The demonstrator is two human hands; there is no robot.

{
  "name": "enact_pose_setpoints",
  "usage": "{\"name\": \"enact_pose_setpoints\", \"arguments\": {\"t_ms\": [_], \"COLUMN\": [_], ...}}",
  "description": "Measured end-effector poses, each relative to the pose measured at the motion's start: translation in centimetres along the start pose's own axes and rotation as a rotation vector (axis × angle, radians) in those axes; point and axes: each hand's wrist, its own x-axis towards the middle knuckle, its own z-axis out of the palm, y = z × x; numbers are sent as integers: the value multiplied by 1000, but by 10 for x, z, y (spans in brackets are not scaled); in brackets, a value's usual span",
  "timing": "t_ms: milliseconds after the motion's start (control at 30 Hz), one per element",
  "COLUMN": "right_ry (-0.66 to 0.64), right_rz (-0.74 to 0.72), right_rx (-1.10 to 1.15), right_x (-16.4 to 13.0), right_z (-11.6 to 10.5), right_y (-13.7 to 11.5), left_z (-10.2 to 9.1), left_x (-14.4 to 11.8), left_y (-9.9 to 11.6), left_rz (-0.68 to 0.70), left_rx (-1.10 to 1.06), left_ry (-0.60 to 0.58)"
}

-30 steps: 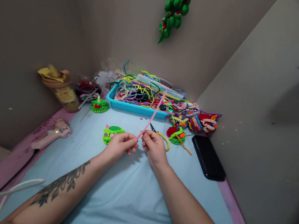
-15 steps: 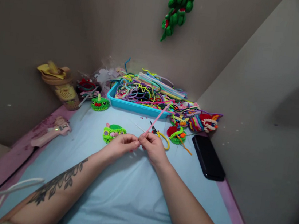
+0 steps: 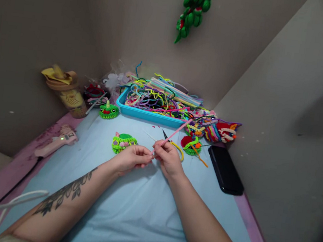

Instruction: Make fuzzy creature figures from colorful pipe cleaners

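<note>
Both hands meet over the light blue table cover (image 3: 137,213). My left hand (image 3: 132,159) and my right hand (image 3: 168,157) pinch the near end of a pink pipe cleaner (image 3: 176,133), which slants up and to the right toward the blue tray (image 3: 146,115). Just behind my right hand lie scissors with yellow handles (image 3: 176,144). A green and pink pipe-cleaner figure (image 3: 123,141) rests on the cover left of my left hand.
The blue tray holds a tangle of coloured pipe cleaners. A black phone (image 3: 225,169) lies at right, beside finished colourful figures (image 3: 216,132). A pink glue gun (image 3: 56,141) and a tan cup (image 3: 66,92) stand at left. A green figure (image 3: 195,10) hangs on the wall.
The pink pipe cleaner has tilted lower and further right, and its free length looks shorter. Both hands stayed together at the same spot.
</note>
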Motion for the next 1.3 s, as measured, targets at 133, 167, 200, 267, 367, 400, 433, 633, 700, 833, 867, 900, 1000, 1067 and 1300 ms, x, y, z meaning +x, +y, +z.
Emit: {"name": "enact_pose_setpoints", "arguments": {"t_ms": [133,167,200,267,367,400,433,633,700,833,867,900,1000,1067,1300], "right_ry": [102,110,112,108,100,89,70,-120,-151,-118,-104,-85,-11,24,40], "right_rz": [-92,-122,-162,-266,-423,-461,-491,-546,-557,-573,-575,-577,-579,-570,-531], "right_rx": [2,-28,-65,-154,-309,-361,-413,-603,-608,-617,-627,-640,-682,-693,-712], "right_x": [2,2,2,0,-4,-6,-9,-21,-22,-22,-23,-23,-25,-26,-25], "right_z": [-2,-3,-4,-5,-6,-6,-5,4,7,8,8,8,9,12,15], "right_y": [-3,-3,-3,-4,-5,-6,-7,-10,-9,-7,-7,-6,-3,-2,-2], "left_z": [-1,-1,-1,-1,-2,-2,-2,-1,-1,2,3,4,8,9,13], "left_x": [0,0,0,-1,0,0,0,-1,-1,-3,-4,-4,-4,-3,-4], "left_y": [1,2,3,5,8,9,9,8,8,11,12,11,8,4,2], "left_rz": [-32,-40,-50,-63,-42,-25,-5,139,176,217,228,236,239,241,245], "left_rx": [-80,-111,-142,-201,-289,-320,-349,-405,-406,-446,-460,-472,-486,-475,-408], "left_ry": [28,32,38,60,130,158,181,180,173,197,201,197,146,122,155]}}
